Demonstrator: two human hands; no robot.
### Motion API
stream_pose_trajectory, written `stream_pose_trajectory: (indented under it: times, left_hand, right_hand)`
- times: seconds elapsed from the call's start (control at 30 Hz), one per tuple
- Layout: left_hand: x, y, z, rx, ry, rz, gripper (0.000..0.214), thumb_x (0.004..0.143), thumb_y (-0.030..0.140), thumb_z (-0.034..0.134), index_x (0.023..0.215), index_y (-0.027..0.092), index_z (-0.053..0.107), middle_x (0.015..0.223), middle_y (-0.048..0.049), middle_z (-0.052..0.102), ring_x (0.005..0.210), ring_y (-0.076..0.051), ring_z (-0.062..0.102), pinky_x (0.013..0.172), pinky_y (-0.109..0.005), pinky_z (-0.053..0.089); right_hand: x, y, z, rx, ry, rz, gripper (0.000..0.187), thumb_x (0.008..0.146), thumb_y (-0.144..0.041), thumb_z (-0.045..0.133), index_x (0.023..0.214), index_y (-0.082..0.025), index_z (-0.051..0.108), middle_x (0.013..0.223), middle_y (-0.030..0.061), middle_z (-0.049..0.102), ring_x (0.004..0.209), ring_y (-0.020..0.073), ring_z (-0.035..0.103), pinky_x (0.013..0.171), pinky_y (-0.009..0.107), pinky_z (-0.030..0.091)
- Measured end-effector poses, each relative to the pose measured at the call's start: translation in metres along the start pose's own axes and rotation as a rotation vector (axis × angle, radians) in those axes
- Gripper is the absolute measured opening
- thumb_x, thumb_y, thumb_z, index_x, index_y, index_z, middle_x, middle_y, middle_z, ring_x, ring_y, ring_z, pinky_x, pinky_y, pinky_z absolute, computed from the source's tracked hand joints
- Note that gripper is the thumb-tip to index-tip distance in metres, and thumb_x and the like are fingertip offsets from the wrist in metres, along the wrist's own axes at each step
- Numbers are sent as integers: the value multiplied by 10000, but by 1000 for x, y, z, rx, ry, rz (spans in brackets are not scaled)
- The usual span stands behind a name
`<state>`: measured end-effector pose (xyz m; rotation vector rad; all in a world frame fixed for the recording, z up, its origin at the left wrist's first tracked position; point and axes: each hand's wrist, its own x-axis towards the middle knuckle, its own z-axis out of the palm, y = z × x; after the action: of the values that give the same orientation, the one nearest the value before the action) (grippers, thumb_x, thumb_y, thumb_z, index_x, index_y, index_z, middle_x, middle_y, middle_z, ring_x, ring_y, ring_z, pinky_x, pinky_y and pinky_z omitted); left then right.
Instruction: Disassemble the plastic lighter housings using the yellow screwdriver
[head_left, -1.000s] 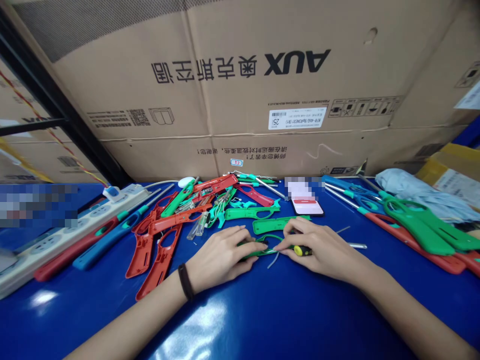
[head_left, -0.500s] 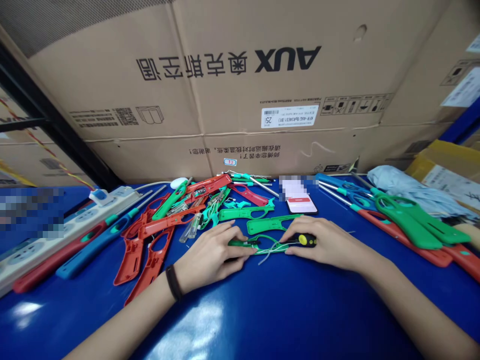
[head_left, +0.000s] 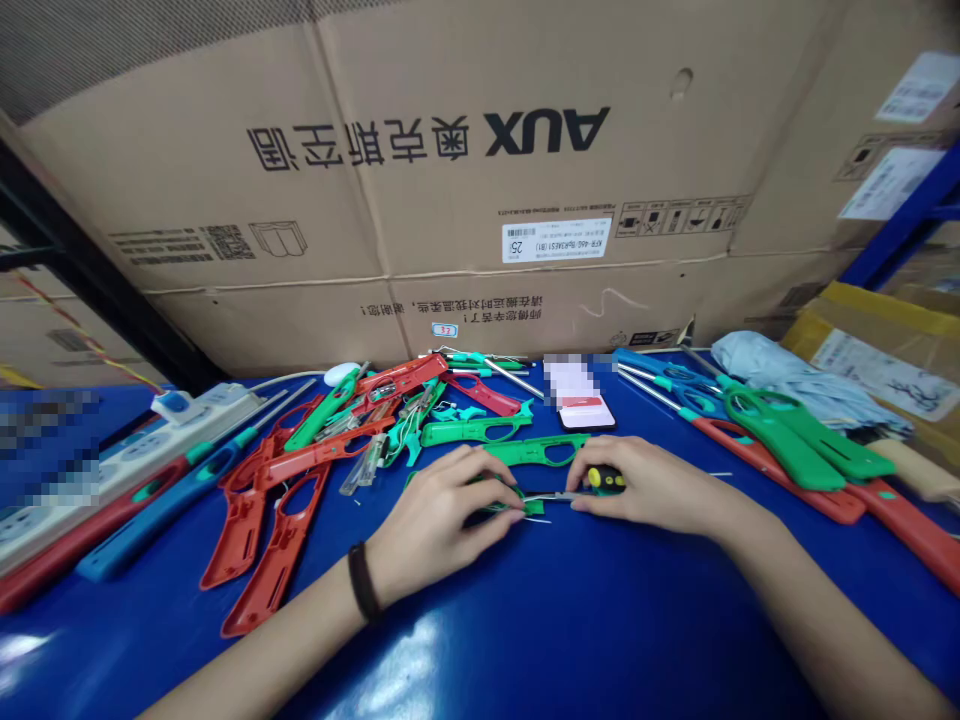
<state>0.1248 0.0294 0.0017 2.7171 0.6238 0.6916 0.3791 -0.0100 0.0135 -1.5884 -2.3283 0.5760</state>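
Note:
My left hand is closed around a green lighter shell, most of it hidden under the fingers. Thin white wires stick out beside its end. In my right hand is a screwdriver with a short black and yellow handle. Its shaft points left, to the end of the green shell; whether the tip touches is hard to see. Just behind both hands lies another green lighter shell half, with an oval opening.
Red shell halves and a pile of small parts lie to the left, beside a white power strip. A phone is behind the hands. Whole lighters lie at right, near a blue cloth. A large carton stands behind.
The green shell has shifted left, and its looped part, earlier showing between the hands, is now mostly under my left hand. More of the screwdriver's shaft shows. The view has swung slightly right.

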Motion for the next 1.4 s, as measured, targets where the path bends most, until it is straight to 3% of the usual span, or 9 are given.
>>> stream_pose_trajectory:
  times: [0.13,0.3,0.43,0.8,0.97,1.13,1.4]
  left_hand:
    - [11,7,14,95,-74,63,123,879,277,571,889,218,678,955,-24,643,862,-171,591,724,-278,502]
    - [4,3,15,-33,-1,70,156,861,315,605,963,231,687,1023,-27,664,896,-164,625,775,-276,517]
    - [-3,-3,12,-122,65,80,151,879,243,582,972,230,700,1015,-42,680,910,-162,635,801,-284,520]
    - [-4,-5,14,-275,109,16,128,836,215,637,935,223,718,1037,-49,688,914,-171,651,817,-298,527]
    - [0,-5,13,-336,209,-137,155,890,209,551,957,177,688,931,-52,708,856,-161,663,781,-279,535]
    - [2,-11,16,-310,159,-101,136,849,204,614,953,206,702,945,-44,707,901,-171,649,837,-310,518]
    - [1,-12,17,-345,133,-75,124,831,206,638,919,215,725,956,-50,710,868,-173,660,800,-313,535]
  right_hand:
    - [0,-4,-1,8,-11,19,130,778,-365,633,856,-266,666,931,-11,688,878,207,606,755,293,429]
    - [0,-9,-3,-8,-27,58,140,770,-365,640,859,-261,671,950,6,692,907,235,601,760,316,425]
    - [-1,-10,-5,4,-6,66,144,768,-359,635,860,-255,676,940,9,695,888,232,609,753,317,422]
    - [-1,-7,1,84,-36,-54,136,790,-331,626,883,-267,702,923,-2,690,838,189,613,720,273,419]
    - [0,-7,2,105,-6,-45,171,817,-374,600,884,-242,686,931,16,688,864,197,609,712,273,421]
    - [0,-9,1,93,-4,-25,160,843,-364,568,906,-263,674,928,-4,696,861,189,613,735,282,414]
    - [1,-14,4,85,-15,-50,164,858,-363,559,920,-261,672,939,-9,695,874,180,616,743,278,412]
